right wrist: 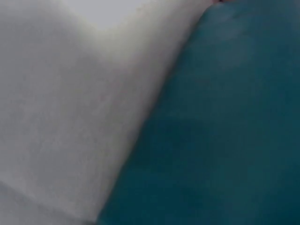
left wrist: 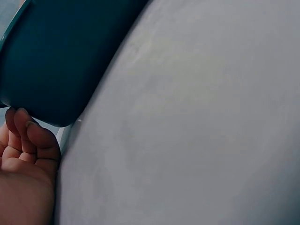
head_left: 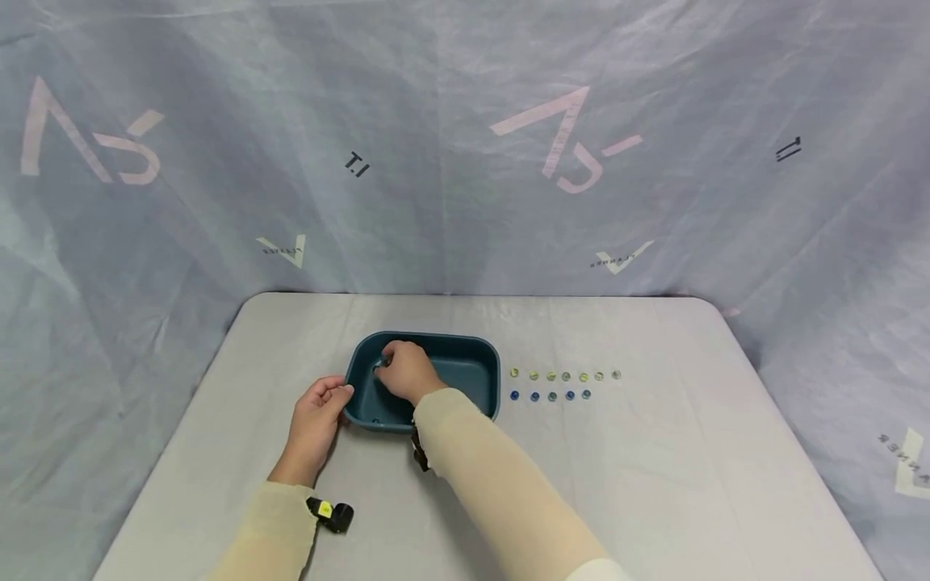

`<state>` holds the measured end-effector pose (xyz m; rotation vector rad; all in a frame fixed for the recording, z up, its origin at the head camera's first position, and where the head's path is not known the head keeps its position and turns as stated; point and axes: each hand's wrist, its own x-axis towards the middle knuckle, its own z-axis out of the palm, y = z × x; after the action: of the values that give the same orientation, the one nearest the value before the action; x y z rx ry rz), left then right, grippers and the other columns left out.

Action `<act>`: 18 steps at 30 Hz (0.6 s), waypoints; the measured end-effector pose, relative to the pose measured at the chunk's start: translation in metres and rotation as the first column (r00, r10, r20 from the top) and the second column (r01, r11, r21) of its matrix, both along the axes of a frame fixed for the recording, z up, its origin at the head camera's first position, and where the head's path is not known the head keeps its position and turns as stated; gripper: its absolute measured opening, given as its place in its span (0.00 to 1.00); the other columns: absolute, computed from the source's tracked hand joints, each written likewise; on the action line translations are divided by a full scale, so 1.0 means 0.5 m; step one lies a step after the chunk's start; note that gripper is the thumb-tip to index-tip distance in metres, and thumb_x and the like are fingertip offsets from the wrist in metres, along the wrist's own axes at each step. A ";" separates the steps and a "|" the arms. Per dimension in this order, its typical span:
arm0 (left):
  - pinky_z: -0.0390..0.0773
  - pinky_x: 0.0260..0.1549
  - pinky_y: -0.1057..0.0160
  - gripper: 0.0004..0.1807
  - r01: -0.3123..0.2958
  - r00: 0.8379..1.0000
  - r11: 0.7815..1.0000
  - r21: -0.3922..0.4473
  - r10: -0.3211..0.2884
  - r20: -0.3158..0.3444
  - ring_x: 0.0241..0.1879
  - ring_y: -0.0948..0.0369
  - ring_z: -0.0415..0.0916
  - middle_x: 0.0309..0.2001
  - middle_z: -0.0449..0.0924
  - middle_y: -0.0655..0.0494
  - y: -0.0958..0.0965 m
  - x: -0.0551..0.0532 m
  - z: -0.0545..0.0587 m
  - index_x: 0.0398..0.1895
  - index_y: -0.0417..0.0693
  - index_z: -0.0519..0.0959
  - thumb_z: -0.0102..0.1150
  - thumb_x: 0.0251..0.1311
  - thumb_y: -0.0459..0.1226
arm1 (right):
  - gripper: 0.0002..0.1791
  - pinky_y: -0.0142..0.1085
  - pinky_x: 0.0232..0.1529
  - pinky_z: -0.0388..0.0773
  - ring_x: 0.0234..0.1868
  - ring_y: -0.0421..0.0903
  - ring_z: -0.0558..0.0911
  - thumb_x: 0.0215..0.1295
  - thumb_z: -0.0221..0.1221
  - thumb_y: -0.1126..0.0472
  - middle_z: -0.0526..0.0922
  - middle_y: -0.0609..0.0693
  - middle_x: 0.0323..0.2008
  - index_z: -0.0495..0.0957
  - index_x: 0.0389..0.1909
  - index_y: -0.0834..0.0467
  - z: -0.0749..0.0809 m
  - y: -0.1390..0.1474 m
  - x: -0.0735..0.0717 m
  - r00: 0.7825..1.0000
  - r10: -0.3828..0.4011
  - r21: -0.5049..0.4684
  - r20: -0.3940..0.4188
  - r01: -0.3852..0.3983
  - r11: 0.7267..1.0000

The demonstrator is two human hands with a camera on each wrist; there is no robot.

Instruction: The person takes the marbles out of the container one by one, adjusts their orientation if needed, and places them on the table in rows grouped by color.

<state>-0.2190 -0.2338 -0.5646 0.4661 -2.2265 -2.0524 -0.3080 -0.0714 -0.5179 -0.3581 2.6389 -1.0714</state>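
Observation:
A dark teal plastic basin [head_left: 465,375] stands on the table. At its left end my left hand [head_left: 316,415] holds the rim, the thumb at the edge; the left wrist view has the curled fingers [left wrist: 42,136] against the outer wall. Inside the basin, toward the left, my right hand [head_left: 408,373] reaches down with bent fingers. Small dark round bits show by its fingertips, but whether they are pinched is hidden. Another small marble-like piece [head_left: 375,421] lies near the basin's front wall. The right wrist view mostly shows the basin's outer wall [right wrist: 211,131], blurred.
Right of the basin, small glass marbles lie in two rows: several yellowish or clear ones [head_left: 551,376] behind, several blue or greenish ones [head_left: 534,396] in front. A pale cloth covers the table [head_left: 654,476]. Grey printed curtains [head_left: 450,161] hang behind and at the sides.

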 end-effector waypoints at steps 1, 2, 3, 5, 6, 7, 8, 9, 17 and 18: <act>0.78 0.36 0.67 0.21 0.001 1.000 1.000 0.000 -0.001 0.007 0.36 0.61 0.76 0.42 0.81 0.47 0.000 0.000 0.000 0.59 0.37 0.75 0.61 0.73 0.44 | 0.21 0.39 0.49 0.80 0.44 0.42 0.81 0.71 0.66 0.57 0.84 0.49 0.47 0.80 0.61 0.59 -0.002 0.000 -0.001 1.000 -0.002 -0.004 0.003 0.002 1.000; 0.78 0.36 0.67 0.21 0.001 1.000 1.000 0.000 -0.001 0.016 0.36 0.61 0.76 0.42 0.81 0.47 0.001 0.000 0.001 0.59 0.38 0.76 0.60 0.74 0.44 | 0.21 0.39 0.49 0.80 0.44 0.42 0.81 0.71 0.66 0.57 0.84 0.49 0.48 0.80 0.61 0.59 -0.003 0.000 -0.002 1.000 0.001 -0.005 0.005 -0.001 1.000; 0.78 0.36 0.68 0.21 0.003 1.000 1.000 0.001 -0.003 0.025 0.36 0.62 0.75 0.43 0.80 0.47 0.001 0.000 0.001 0.60 0.38 0.75 0.60 0.74 0.44 | 0.21 0.39 0.50 0.80 0.45 0.43 0.81 0.70 0.66 0.57 0.84 0.49 0.48 0.81 0.61 0.59 -0.005 0.000 -0.003 1.000 0.005 -0.007 0.006 -0.005 1.000; 0.78 0.37 0.67 0.21 0.007 0.999 1.000 0.003 -0.007 0.035 0.36 0.62 0.75 0.44 0.80 0.47 0.001 0.000 0.005 0.60 0.38 0.75 0.60 0.74 0.43 | 0.20 0.39 0.50 0.80 0.45 0.43 0.81 0.70 0.66 0.58 0.84 0.49 0.48 0.81 0.60 0.58 -0.006 -0.001 -0.005 1.000 0.012 -0.011 0.012 -0.011 1.000; 0.78 0.36 0.67 0.20 0.007 0.999 1.000 0.005 -0.007 0.039 0.36 0.62 0.75 0.43 0.80 0.47 0.002 0.001 0.009 0.60 0.38 0.75 0.59 0.74 0.43 | 0.20 0.39 0.50 0.79 0.45 0.43 0.81 0.70 0.66 0.58 0.84 0.49 0.48 0.81 0.60 0.58 -0.006 -0.002 -0.006 1.000 0.016 -0.012 0.013 -0.016 1.000; 0.78 0.36 0.67 0.20 0.007 0.999 1.000 0.006 -0.007 0.041 0.36 0.62 0.75 0.43 0.80 0.47 0.003 0.002 0.013 0.60 0.37 0.75 0.59 0.74 0.42 | 0.19 0.39 0.50 0.79 0.45 0.42 0.81 0.70 0.66 0.59 0.84 0.49 0.48 0.81 0.60 0.58 -0.007 -0.004 -0.007 1.000 0.019 -0.013 0.015 -0.019 1.000; 0.78 0.36 0.66 0.19 0.008 0.999 1.000 0.006 -0.008 0.042 0.35 0.62 0.75 0.42 0.80 0.47 0.005 0.003 0.019 0.59 0.37 0.76 0.59 0.74 0.41 | 0.19 0.38 0.50 0.79 0.45 0.42 0.81 0.70 0.66 0.59 0.84 0.49 0.48 0.81 0.59 0.58 -0.007 -0.005 -0.008 1.000 0.023 -0.013 0.016 -0.022 1.000; 0.78 0.36 0.65 0.19 0.009 0.999 1.000 0.003 -0.009 0.042 0.35 0.62 0.75 0.41 0.80 0.47 0.007 0.004 0.027 0.59 0.36 0.75 0.59 0.75 0.40 | 0.19 0.38 0.50 0.79 0.45 0.42 0.81 0.70 0.66 0.59 0.84 0.48 0.48 0.82 0.59 0.58 -0.007 -0.007 -0.009 1.000 0.025 -0.013 0.016 -0.025 1.000; 0.78 0.35 0.64 0.17 0.003 0.999 1.000 0.009 -0.003 0.033 0.32 0.61 0.74 0.38 0.79 0.47 0.009 0.006 0.034 0.58 0.34 0.76 0.58 0.74 0.37 | 0.16 0.36 0.46 0.79 0.40 0.40 0.79 0.68 0.68 0.59 0.83 0.46 0.43 0.84 0.55 0.55 -0.013 -0.015 -0.013 0.999 0.036 0.011 0.020 -0.036 0.999; 0.78 0.35 0.64 0.18 0.001 1.000 1.000 0.012 -0.001 0.031 0.32 0.61 0.74 0.39 0.79 0.47 0.008 0.005 0.028 0.58 0.34 0.76 0.59 0.74 0.38 | 0.14 0.36 0.45 0.79 0.39 0.40 0.79 0.68 0.68 0.59 0.83 0.45 0.42 0.84 0.53 0.55 -0.014 -0.015 -0.013 0.999 0.042 0.014 0.016 -0.042 0.999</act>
<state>-0.2166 -0.2298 -0.5508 0.5013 -2.2335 -2.0741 -0.3143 -0.0789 -0.5251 -0.3988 2.6124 -1.0379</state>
